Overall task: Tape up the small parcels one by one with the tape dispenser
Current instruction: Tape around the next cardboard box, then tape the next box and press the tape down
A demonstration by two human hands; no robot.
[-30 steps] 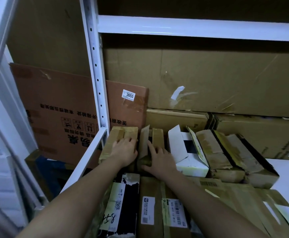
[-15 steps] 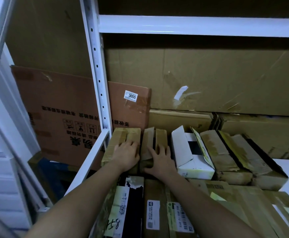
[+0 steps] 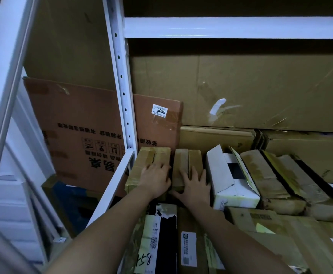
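Two small brown parcels lie side by side just right of the white shelf post (image 3: 122, 95). The taped parcel (image 3: 149, 165) sits nearest the post; the second parcel (image 3: 187, 165) lies just beside it, flaps closed, a dark gap between them.

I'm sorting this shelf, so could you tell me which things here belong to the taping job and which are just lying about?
Job:
- left hand resting on taped parcel
- right hand on second parcel

Lying about:
- white box
- red-brown carton
- shelf post
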